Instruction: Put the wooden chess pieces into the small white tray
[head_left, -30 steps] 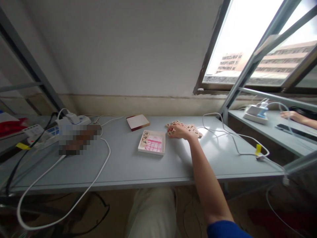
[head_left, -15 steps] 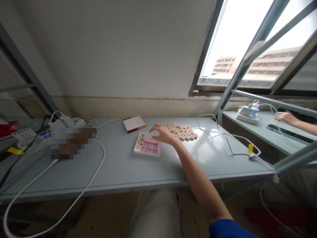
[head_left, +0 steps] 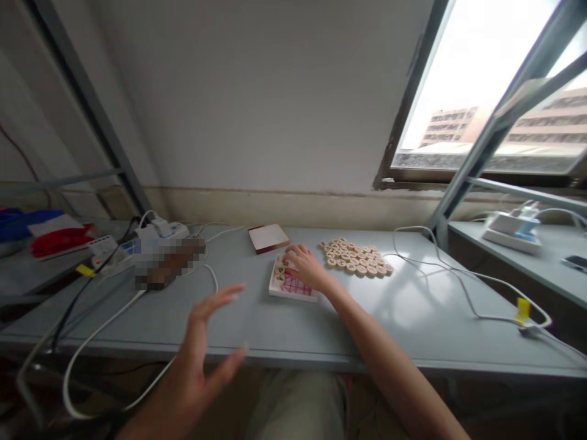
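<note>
Right hand (head_left: 305, 267) over the box (head_left: 293, 297), left hand (head_left: 195, 366) spread wide

The box, white and shallow, lies on the desk (head_left: 257, 327) ahead of the person. Inside it, discs (head_left: 279, 277) with dark characters sit along the left side, beside a sheet (head_left: 298, 285) with pink lines. The right hand reaches in from the right, fingers curved down near the discs; whether they grip one cannot be told. The left hand, slightly blurred, is nearer the camera, left of the box, its thumb well apart from its fingers. Just behind the box lies a lid (head_left: 269, 238), pale on top and dark red along the side. To the right, a cluster of pieces (head_left: 358, 256) lies close together on the desk. Farther right runs a white cable (head_left: 463, 275); at far left, a pixelated brown thing (head_left: 174, 263) lies near a power strip (head_left: 174, 232)
</note>
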Available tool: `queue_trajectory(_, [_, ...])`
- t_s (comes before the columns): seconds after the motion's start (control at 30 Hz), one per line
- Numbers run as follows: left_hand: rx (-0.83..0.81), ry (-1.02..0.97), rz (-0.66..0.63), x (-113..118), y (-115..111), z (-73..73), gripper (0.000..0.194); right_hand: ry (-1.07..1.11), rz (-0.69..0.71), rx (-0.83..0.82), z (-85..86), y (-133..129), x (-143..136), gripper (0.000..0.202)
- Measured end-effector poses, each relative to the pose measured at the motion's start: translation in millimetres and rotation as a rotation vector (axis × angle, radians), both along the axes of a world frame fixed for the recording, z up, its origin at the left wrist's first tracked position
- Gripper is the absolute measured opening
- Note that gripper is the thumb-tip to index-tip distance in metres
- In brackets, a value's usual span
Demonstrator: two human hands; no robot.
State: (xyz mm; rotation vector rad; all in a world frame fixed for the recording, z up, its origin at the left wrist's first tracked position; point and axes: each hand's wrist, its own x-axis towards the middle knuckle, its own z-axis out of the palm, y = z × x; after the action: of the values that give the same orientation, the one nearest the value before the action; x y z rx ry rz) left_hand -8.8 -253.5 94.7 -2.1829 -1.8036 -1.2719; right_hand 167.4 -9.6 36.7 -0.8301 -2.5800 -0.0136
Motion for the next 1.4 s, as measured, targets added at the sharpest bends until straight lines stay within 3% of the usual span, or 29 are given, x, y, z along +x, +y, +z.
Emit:
queue_trajectory(0.07, [0.047,0.127,0.164,-46,41,-3.8,0.049,0.002,-0.011,0.003,-1.2,1,0,0.020])
queue_trajectory(0.13, [0.035,0.244,0.302,-98,67,-12.4,0.045,0.000,-0.008,0.003,-1.7,1,0,0.019])
queue_trajectory(0.23, [-0.025,0.338,0.509,-161,79,-27.2,0.039,-0.003,0.000,-0.008,-1.5,1,-1,0.018])
queue_trajectory(0.33, [-0.126,0.424,0.586,-192,73,-38.2,0.038,-0.002,-0.003,-0.030,-0.6,1,-2,0.018])
queue_trajectory(0.5, [-0.143,0.448,0.569,-199,71,-46.1,0.038,-0.004,-0.003,-0.078,0.2,1,-4,0.015])
queue_trajectory(0.77, [-0.238,0.482,0.458,-207,93,-54.7,0.047,-0.016,-0.010,-0.071,-4.8,4,-4,0.018])
queue_trajectory(1.0, [-0.281,0.446,0.512,-206,97,-55.5,0.060,-0.032,-0.032,-0.027,-9.0,5,-4,0.016])
queue_trajectory(1.2, [-0.327,0.513,0.492,-208,97,-59.0,0.059,-0.042,-0.032,-0.014,-5.1,1,-3,0.016])
queue_trajectory(1.4, [-0.127,0.477,0.550,-203,92,-56.3,0.046,-0.057,-0.035,-0.018,-3.5,0,-3,0.017])
